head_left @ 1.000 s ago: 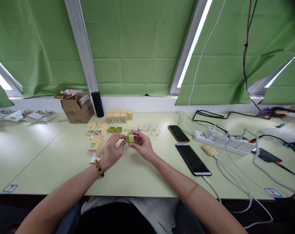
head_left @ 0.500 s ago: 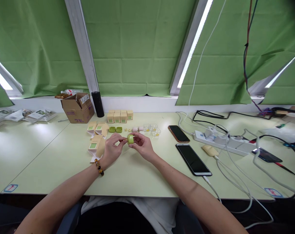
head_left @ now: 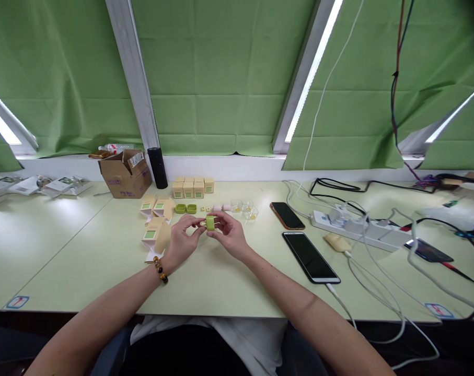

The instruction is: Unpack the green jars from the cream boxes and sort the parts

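Between my hands is a small green square-sided piece (head_left: 210,223), held just above the table. My right hand (head_left: 231,236) grips it from the right with thumb and fingers. My left hand (head_left: 185,237), with a beaded bracelet at the wrist, pinches a tiny pale piece (head_left: 203,223) against its left side. Just beyond lie two green open square trays (head_left: 185,209), small yellowish bits (head_left: 205,209), pale pink cylinders (head_left: 221,208) and several clear cups (head_left: 244,207) with yellow inside. Opened cream cartons (head_left: 155,235) lie left of my left hand.
Several closed cream boxes (head_left: 193,187) stand at the back near a black cylinder (head_left: 157,168) and a cardboard box (head_left: 125,175). To the right are two phones (head_left: 311,257), a white power strip (head_left: 358,230) and tangled cables. Packaged items (head_left: 36,184) lie far left.
The green piece has turned slightly in my fingers, and the pale piece at its left side shows more clearly. Both hands stay in nearly the same place.
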{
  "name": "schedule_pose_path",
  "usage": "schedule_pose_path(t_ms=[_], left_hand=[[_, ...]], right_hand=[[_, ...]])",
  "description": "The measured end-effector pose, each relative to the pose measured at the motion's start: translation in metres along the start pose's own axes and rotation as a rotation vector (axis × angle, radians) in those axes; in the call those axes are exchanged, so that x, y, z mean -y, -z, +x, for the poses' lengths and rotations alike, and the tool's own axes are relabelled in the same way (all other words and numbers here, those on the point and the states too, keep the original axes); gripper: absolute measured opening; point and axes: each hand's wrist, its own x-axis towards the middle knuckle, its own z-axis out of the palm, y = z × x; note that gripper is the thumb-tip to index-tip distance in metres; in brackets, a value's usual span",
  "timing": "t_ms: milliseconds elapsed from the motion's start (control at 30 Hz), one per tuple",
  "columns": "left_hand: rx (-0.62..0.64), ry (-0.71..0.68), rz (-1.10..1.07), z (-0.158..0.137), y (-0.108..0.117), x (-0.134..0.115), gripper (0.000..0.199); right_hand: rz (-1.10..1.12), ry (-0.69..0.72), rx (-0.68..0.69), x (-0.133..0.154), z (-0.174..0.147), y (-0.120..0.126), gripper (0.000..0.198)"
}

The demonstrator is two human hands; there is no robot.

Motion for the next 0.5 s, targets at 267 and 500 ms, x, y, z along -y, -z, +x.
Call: schedule_pose_path(t_ms=[267,500], left_hand=[[0.153,-0.036,-0.002,0.005,0.004,0.006,0.052],[0.172,-0.177,0.072,0.003,0.002,0.007,0.05]], right_hand=[[-0.448,0.339,0.048,0.004,-0.005,0.005,0.057],[-0.699,0.558,0.085,0.006,-0.007,0.006,0.075]])
